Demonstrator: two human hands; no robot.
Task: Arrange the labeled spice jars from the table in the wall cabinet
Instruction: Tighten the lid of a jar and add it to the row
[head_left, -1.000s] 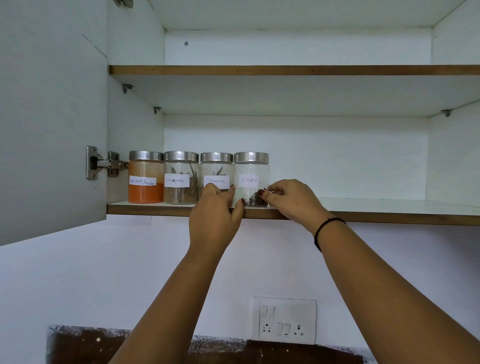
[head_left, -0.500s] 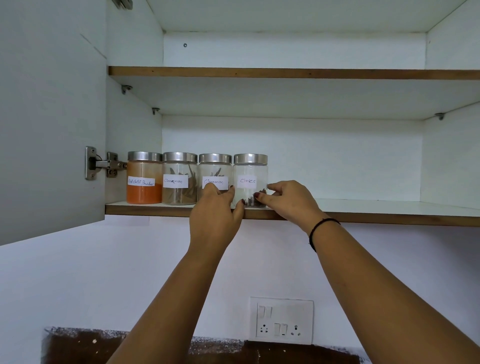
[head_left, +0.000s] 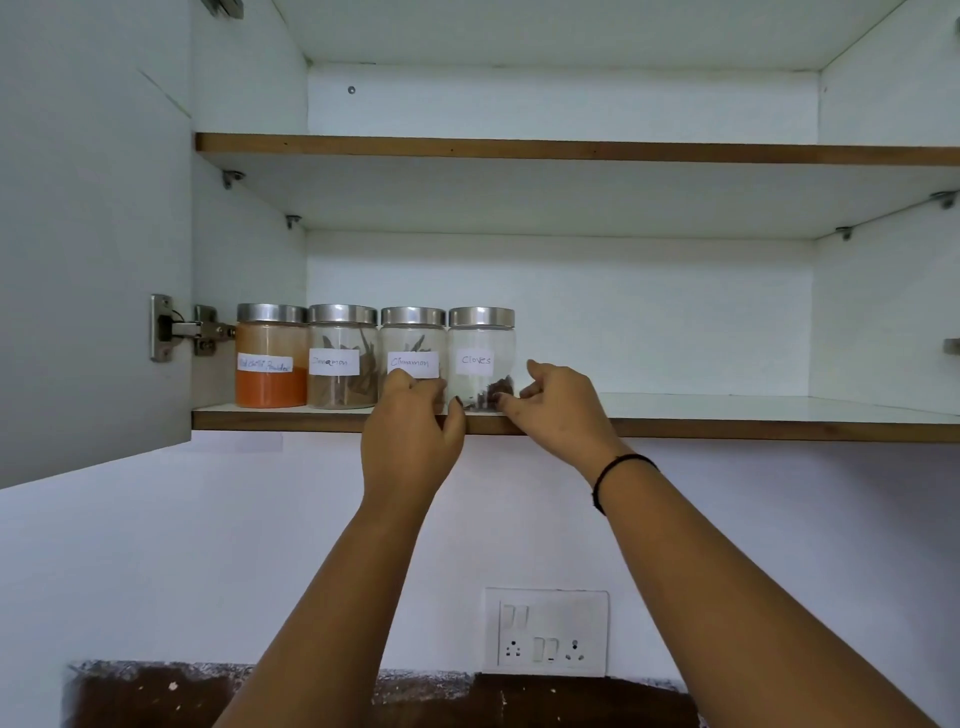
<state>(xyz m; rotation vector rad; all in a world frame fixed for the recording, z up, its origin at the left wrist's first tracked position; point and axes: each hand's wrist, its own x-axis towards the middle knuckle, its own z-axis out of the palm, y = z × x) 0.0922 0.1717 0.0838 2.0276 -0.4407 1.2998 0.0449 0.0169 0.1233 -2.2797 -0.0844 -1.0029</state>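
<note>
Cloves jar (head_left: 480, 358) stands upright at the right end of a row of four on the lower shelf (head_left: 727, 428) of the wall cabinet (head_left: 883, 312), close to the shelf's front edge. The right hand (head_left: 561, 410) has one fingertip at the jar's lower right side, while its other loosely curled fingers stand apart from the glass, so it clasps nothing. The left hand (head_left: 410, 436) has bent fingers over the front of the neighbouring Cinnamon jar (head_left: 413, 343) and its thumb by the Cloves jar's lower left; I cannot tell whether it clasps or only presses. The danger, to my mind, is the front edge. A low pull or an uneven nudge on smooth glass could slide the jar forward or tip it off the shelf. A push to the left would jostle the whole close-set row. Both forearms reach steeply upward from below, with the hands at shelf height. The left is nearly vertical, and the right slants in from the right with a dark band (head_left: 618, 467) at the wrist.
</note>
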